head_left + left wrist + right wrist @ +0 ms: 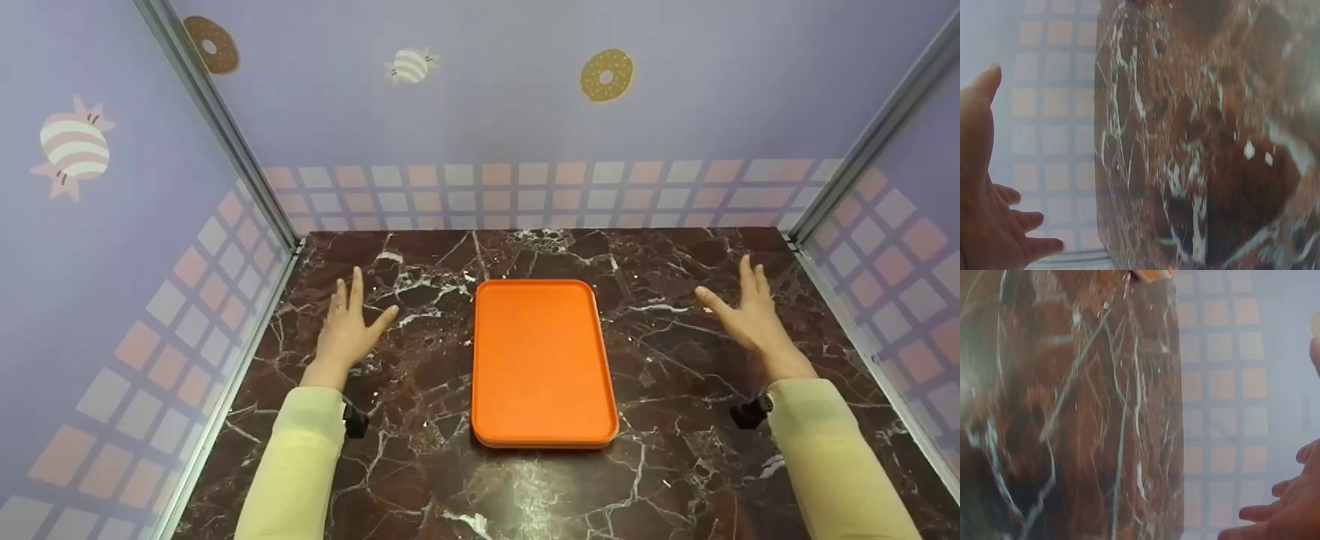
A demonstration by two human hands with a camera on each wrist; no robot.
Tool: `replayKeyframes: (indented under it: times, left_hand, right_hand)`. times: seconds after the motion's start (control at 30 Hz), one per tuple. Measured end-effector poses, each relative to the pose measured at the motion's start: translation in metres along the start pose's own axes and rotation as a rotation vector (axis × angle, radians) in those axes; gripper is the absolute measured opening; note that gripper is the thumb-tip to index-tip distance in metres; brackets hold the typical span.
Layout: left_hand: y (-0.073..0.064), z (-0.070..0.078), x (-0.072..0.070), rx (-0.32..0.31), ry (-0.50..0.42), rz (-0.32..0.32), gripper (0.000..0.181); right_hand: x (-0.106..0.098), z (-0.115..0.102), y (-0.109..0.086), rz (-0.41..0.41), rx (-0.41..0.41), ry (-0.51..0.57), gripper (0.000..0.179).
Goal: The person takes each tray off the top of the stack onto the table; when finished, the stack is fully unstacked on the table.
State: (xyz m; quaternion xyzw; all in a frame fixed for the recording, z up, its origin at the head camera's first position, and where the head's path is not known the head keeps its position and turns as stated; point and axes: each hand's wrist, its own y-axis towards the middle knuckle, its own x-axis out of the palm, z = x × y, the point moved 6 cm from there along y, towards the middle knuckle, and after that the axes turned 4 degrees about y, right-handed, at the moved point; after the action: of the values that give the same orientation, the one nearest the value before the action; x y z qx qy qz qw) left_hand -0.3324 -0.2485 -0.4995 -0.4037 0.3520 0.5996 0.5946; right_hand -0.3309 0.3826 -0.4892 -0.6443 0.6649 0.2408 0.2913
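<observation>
An orange rectangular tray [544, 360] with rounded corners and a raised rim lies in the middle of the dark marble table. Below its rim a second edge shows, so another tray may be under it; I cannot tell. My left hand [347, 330] is held over the table to the tray's left, thumb spread from straight fingers, holding nothing. To the right of the tray, my right hand [752, 319] is raised in a similar way, also holding nothing. Neither hand touches the tray. In the right wrist view a corner of the tray [1154, 274] shows at the top.
The marble tabletop [420, 487] has small white crumbs or specks scattered on it. Lilac panels with checks, candies and doughnuts stand at the back [495, 120], left [90, 247] and right [919, 172], joined by grey metal posts. A black wrist camera [355, 421] sits at my left cuff.
</observation>
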Motion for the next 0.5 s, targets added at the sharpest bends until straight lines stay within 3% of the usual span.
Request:
replayKeyframes:
  times: [0.2, 0.33, 0.5]
  left_hand:
    - [-0.007, 0.013, 0.013, 0.002, -0.192, -0.024, 0.099]
    - [-0.014, 0.024, 0.024, 0.021, -0.316, 0.001, 0.094]
    - [-0.023, 0.035, 0.044, -0.033, -0.514, -0.025, 0.082]
  right_hand:
    - [0.017, -0.002, -0.009, 0.020, -0.006, 0.210, 0.095]
    - [0.035, -0.003, -0.018, -0.015, 0.035, 0.455, 0.087]
    - [0.059, -0.005, -0.026, -0.091, 0.090, 0.747, 0.080]
